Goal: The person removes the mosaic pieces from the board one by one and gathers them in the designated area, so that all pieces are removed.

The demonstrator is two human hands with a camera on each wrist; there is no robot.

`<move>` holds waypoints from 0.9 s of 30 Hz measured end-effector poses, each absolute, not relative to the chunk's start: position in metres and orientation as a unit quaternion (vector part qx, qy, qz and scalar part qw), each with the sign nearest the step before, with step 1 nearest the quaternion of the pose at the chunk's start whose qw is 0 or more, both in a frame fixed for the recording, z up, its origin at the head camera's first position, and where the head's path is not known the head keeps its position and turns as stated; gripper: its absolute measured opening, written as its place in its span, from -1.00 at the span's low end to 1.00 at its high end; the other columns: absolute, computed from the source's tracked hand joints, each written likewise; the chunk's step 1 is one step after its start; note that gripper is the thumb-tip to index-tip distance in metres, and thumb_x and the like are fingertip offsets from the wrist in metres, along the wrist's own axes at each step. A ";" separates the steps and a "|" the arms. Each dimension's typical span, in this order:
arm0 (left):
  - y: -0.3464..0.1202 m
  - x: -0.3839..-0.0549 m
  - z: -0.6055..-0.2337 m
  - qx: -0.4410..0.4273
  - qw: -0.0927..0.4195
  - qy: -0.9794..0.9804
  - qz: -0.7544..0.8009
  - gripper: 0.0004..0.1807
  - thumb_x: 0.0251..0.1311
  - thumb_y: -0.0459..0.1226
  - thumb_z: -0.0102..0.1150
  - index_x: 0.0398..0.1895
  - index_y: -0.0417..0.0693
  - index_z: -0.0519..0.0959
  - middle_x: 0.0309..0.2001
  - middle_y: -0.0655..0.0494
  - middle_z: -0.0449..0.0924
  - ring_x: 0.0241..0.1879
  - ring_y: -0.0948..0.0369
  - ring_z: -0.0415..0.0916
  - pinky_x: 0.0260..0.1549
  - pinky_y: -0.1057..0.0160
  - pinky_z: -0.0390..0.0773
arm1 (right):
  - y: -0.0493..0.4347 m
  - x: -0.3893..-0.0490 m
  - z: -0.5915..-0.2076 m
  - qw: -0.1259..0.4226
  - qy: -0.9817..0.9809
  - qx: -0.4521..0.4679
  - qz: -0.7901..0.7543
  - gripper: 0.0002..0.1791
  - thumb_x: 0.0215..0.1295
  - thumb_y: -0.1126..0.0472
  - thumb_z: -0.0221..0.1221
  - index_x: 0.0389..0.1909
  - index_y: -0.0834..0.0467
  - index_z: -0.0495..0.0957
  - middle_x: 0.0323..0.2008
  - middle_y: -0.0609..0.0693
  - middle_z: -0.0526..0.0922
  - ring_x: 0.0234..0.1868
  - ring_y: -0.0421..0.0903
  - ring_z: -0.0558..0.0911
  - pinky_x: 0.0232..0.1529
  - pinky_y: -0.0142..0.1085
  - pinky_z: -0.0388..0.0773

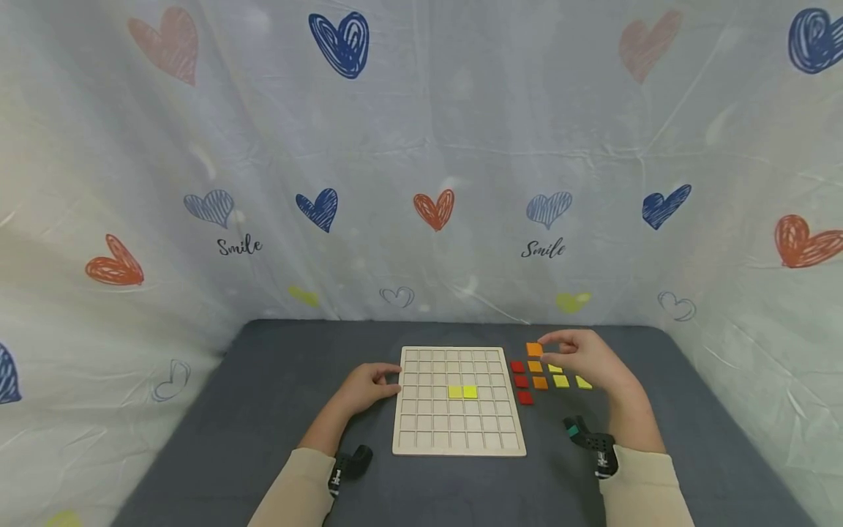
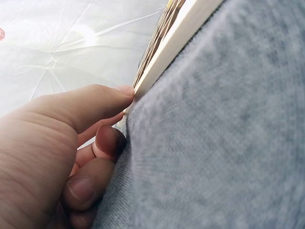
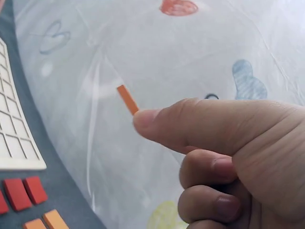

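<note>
My right hand (image 1: 579, 359) pinches an orange square tile (image 1: 534, 350) between thumb and fingertips, raised above the table beyond the other tiles. Seen edge-on in the right wrist view, the orange tile (image 3: 127, 99) sticks out past the thumb tip, with the lower fingers curled in. A pale wooden grid board (image 1: 421, 422) lies in the middle, two yellow tiles (image 1: 455, 392) side by side in its cells. At the board's left edge rests my left hand (image 1: 362, 386), thumb and a finger apart along it. In the left wrist view the thumb (image 2: 114, 93) touches the board's side.
Right of the board stand columns of loose tiles: red tiles (image 1: 521, 381), orange tiles (image 1: 540, 383) and yellow tiles (image 1: 560, 381), partly under my right hand. A dark grey cloth (image 1: 290, 388) covers the table. Behind it hangs a white curtain (image 1: 375, 256) printed with hearts.
</note>
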State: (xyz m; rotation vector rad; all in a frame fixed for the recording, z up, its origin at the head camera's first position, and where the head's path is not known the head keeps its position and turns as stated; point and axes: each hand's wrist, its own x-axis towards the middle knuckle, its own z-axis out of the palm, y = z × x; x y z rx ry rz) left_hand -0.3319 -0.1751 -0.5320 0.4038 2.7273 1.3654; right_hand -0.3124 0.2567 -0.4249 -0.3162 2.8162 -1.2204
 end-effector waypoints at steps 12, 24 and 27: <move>-0.174 -0.332 -0.533 0.130 0.029 0.886 0.445 -0.56 0.27 -0.22 0.43 0.20 -0.11 0.67 -0.62 0.16 0.44 -0.63 0.23 0.31 -0.51 0.21 0.36 | 0.283 -0.320 -0.452 0.127 0.905 -0.115 -0.388 -0.66 0.29 0.25 0.37 0.05 0.30 0.67 -0.56 -0.06 0.29 -0.53 -0.15 0.23 -0.41 -0.23 0.29; -0.174 -0.334 -0.534 0.121 0.030 0.888 0.443 -0.57 0.27 -0.20 0.43 0.20 -0.08 0.68 -0.61 0.16 0.44 -0.62 0.23 0.32 -0.49 0.20 0.37 | 0.281 -0.327 -0.478 0.164 0.917 -0.075 -0.356 -0.77 0.12 0.31 0.43 -0.20 0.21 0.68 -0.21 0.06 0.58 -0.35 -0.05 0.46 -0.25 -0.14 0.39; -0.174 -0.333 -0.535 0.122 0.029 0.888 0.442 -0.57 0.27 -0.21 0.43 0.20 -0.09 0.68 -0.61 0.16 0.44 -0.62 0.23 0.32 -0.50 0.21 0.37 | 0.279 -0.327 -0.480 0.170 0.923 -0.069 -0.339 -0.79 0.09 0.32 0.43 -0.23 0.18 0.67 -0.11 0.06 0.59 -0.23 -0.01 0.49 -0.15 -0.10 0.40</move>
